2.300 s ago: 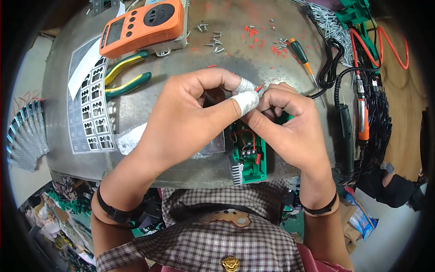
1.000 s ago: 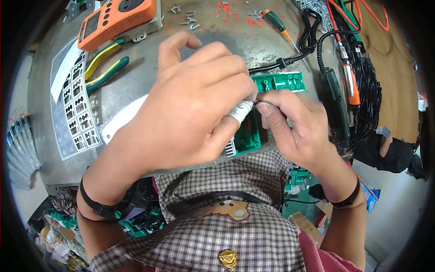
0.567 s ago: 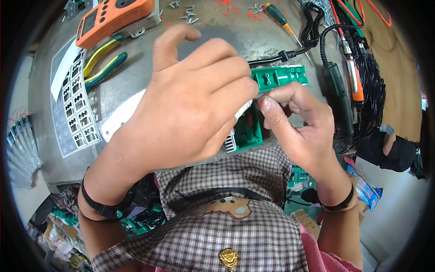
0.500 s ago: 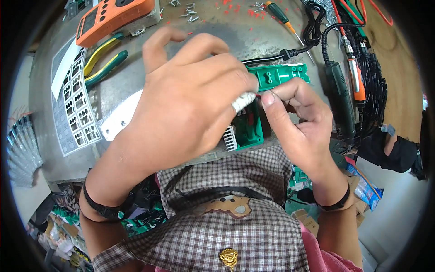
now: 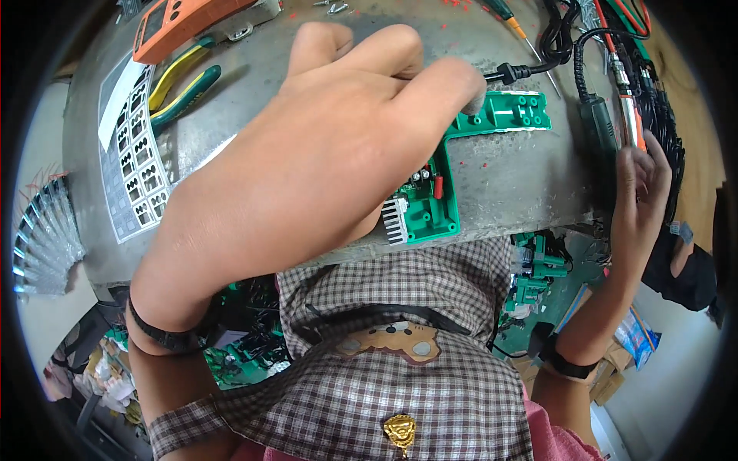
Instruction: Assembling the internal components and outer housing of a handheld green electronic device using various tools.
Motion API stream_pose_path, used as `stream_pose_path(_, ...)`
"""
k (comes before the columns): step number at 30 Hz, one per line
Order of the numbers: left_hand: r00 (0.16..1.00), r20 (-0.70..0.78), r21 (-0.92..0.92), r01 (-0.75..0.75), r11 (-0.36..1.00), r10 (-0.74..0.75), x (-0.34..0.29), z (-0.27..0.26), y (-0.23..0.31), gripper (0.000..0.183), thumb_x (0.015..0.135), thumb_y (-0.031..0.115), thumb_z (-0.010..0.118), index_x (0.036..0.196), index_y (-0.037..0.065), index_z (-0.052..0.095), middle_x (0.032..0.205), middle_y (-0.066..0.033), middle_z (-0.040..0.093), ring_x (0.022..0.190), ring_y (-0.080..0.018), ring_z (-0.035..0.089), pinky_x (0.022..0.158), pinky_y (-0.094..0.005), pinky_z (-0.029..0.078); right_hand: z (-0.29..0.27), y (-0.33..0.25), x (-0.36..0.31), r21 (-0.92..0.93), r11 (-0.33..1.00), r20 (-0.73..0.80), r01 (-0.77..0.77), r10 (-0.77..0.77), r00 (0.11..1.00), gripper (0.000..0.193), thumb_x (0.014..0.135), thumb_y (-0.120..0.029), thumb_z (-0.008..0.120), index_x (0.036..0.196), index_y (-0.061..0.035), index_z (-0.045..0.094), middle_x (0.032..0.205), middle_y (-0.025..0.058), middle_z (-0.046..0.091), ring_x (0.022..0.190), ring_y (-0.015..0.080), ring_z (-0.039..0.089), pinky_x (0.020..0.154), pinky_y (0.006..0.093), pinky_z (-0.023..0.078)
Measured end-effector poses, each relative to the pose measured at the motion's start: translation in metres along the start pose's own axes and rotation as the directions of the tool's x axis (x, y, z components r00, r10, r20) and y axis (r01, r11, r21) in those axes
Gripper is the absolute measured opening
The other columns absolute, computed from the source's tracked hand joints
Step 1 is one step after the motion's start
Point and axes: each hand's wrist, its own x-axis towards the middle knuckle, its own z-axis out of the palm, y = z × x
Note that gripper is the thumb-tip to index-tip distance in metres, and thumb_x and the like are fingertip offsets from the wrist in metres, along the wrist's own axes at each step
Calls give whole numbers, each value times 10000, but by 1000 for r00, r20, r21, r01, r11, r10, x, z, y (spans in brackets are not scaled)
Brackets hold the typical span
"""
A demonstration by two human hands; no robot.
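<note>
My left hand (image 5: 346,131) reaches across the table over an open green plastic housing (image 5: 496,115). Its index finger bends down onto the housing's narrow arm, beside a black cord (image 5: 511,74); the other fingertips are partly hidden. Inside the wider part of the housing sit a silver finned heat sink (image 5: 395,221), small metal terminals and a red sleeved part (image 5: 439,187). Over at the right, my right hand (image 5: 644,180) has its thumb and fingers about the lower end of a slim orange-handled tool (image 5: 639,129) with a silver shaft.
Green-and-yellow pliers (image 5: 188,96), a printed sheet (image 5: 137,165) and an orange meter (image 5: 184,29) lie to the left. A screwdriver (image 5: 519,31), a black handle with a cable (image 5: 598,127) and bundled black cords (image 5: 667,115) are at the right. The table's front edge runs close below the housing.
My right hand has left the housing and moved right to the orange-handled tool. My left hand has shifted along the housing toward its narrow arm, uncovering the red sleeved part. The whole view has shifted slightly.
</note>
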Motion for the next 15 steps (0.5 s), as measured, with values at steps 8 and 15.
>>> stream_pose_path(8,999,9,-103,-30,994,31,-1,11,-10,569,676,-97,546,1210,100,549,849,-21,603,960,-243,547,917,-376,335,-31,31,-7,-367,902,109,-228,285,952,520,870,-172,798,1302,48,610,1273,172,603,1128,186,603,987,333,472)
stream_pose_path(15,993,105,-343,95,934,-63,10,-9,1,476,736,-71,576,1181,95,541,891,-34,607,976,-251,556,958,-368,334,14,-72,5,774,568,448,-280,-178,876,635,876,-200,643,1421,-36,361,1002,23,502,808,116,504,770,326,440)
